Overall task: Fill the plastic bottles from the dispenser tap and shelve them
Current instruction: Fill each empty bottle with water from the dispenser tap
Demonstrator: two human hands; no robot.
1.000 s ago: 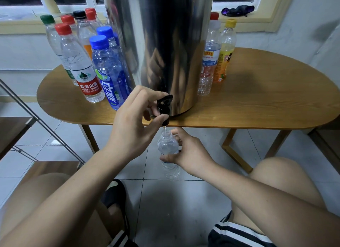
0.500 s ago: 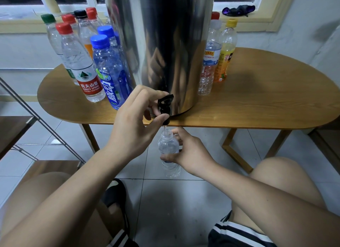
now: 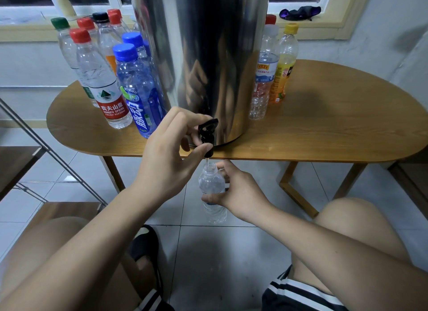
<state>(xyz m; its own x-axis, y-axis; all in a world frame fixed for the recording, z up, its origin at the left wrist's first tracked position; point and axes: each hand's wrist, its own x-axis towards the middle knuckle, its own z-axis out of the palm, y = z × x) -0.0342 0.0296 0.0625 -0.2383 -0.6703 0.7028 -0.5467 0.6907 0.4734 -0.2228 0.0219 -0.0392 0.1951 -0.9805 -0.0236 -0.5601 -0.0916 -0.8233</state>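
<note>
Against the frame from half a second ago, little differs. The left hand (image 3: 166, 157) keeps its hold on the black tap (image 3: 207, 134) at the foot of the steel dispenser (image 3: 201, 55), and the right hand (image 3: 238, 192) has not shifted from under it. The clear bottle (image 3: 212, 190) hangs in the same spot below the dispenser's tap. Whether the water level has risen cannot be told.

The bottle stands upright, its long axis vertical. Its uncapped mouth points straight up at the tap's spout, just beneath it, and a thin stream of water runs between them. Its base points down at the tiled floor, held clear of it, lower than the edge of the wooden table (image 3: 324, 130) that carries the dispenser.

The left hand's fingers curl over the tap's lever from above, with the thumb pressed up against the spout. The right hand grips the bottle round its middle, thumb on the near side and fingers wrapped behind.

To the left of the dispenser stand capped bottles, among them a red-capped bottle (image 3: 99, 79) and a blue-capped bottle (image 3: 136, 90). To the dispenser's right stand a clear labelled bottle (image 3: 264, 74) and a yellow-capped bottle (image 3: 283, 67).
</note>
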